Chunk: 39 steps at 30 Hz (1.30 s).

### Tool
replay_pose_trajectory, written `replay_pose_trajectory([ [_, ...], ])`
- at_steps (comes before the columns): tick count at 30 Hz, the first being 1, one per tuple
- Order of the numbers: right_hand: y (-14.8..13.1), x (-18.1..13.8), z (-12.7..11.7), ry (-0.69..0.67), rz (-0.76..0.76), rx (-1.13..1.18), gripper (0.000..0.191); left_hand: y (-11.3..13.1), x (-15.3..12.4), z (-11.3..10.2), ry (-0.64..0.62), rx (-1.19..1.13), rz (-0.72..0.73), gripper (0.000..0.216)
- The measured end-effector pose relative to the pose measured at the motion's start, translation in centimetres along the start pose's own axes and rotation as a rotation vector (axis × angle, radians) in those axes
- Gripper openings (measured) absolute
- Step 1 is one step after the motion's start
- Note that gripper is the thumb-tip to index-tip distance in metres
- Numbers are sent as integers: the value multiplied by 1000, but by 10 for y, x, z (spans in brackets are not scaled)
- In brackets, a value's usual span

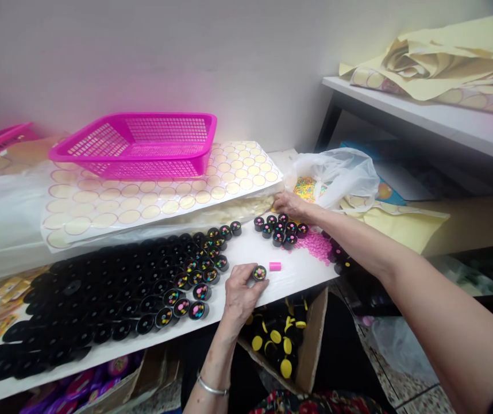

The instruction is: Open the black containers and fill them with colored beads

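My left hand (242,293) is closed around a small black cup (259,272) holding pink and other coloured pellets. Just right of it a short pink cylinder (274,266) lies on the white table (246,244). My right hand (292,206) reaches to the back of the table, its fingers bent together beside a plastic bag of coloured pellets (305,188); what they pinch, if anything, is hidden. In front of that hand stands a cluster of filled black cups (278,236), next to a pile of pink pellets (315,244).
Rows of black cups (121,305) cover the left of the table, those at the right end filled. Behind are a pink basket (169,155) and sticker sheets (246,172). A cardboard box (315,345) with yellow-capped black containers sits below the edge. A shelf (410,109) juts in right.
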State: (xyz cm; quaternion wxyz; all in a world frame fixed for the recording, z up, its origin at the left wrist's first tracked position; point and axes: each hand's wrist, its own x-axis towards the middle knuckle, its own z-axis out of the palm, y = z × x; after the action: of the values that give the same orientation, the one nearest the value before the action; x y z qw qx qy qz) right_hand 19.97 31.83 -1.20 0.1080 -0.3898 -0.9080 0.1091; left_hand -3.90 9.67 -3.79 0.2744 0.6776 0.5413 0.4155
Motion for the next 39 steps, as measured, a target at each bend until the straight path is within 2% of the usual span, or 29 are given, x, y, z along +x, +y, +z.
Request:
replay_pose_trajectory([
  [7, -10, -5, -3, 93, 27, -59, 18, -1, 0, 0, 4, 0, 3, 30],
  [10, -15, -7, -6, 96, 73, -1, 15, -1, 0, 0, 5, 4, 8, 31],
  [17, -17, -13, -33, 109, 131, 496, 12, 1, 0, 1, 26, -22, -12, 36],
  [20, -21, -13, -57, 237, 155, 698, 15, 1, 2, 1, 33, -33, -9, 41],
  [23, -49, -25, -84, 367, 166, 996, 18, 5, 0, -3, 59, -63, 32, 42],
  [26, -104, -56, -95, 338, 212, 1322, 21, 20, -14, -8, 192, -81, 95, 36],
  [28, -147, -84, -84, 210, 275, 1509, 22, 36, -31, -11, 263, -143, 72, 38],
  [29, -168, -97, -73, 139, 309, 1592, 23, 44, -40, -12, 252, -211, 22, 41],
  [32, -219, -132, -29, -77, 433, 1808, 25, 69, -63, -13, 134, -520, -253, 34],
  [33, -231, -140, -14, -106, 470, 1864, 27, 75, -68, -13, 98, -607, -357, 30],
  [35, -249, -149, 10, -76, 549, 1923, 30, 82, -72, -15, 41, -715, -540, 29],
  [36, -256, -152, 18, -17, 596, 1910, 31, 83, -71, -16, 26, -736, -604, 30],
  [38, -263, -154, 25, 125, 657, 1793, 29, 82, -66, -19, 12, -739, -676, 31],
  [39, -265, -154, 25, 163, 640, 1705, 27, 81, -63, -20, 13, -734, -688, 32],
])
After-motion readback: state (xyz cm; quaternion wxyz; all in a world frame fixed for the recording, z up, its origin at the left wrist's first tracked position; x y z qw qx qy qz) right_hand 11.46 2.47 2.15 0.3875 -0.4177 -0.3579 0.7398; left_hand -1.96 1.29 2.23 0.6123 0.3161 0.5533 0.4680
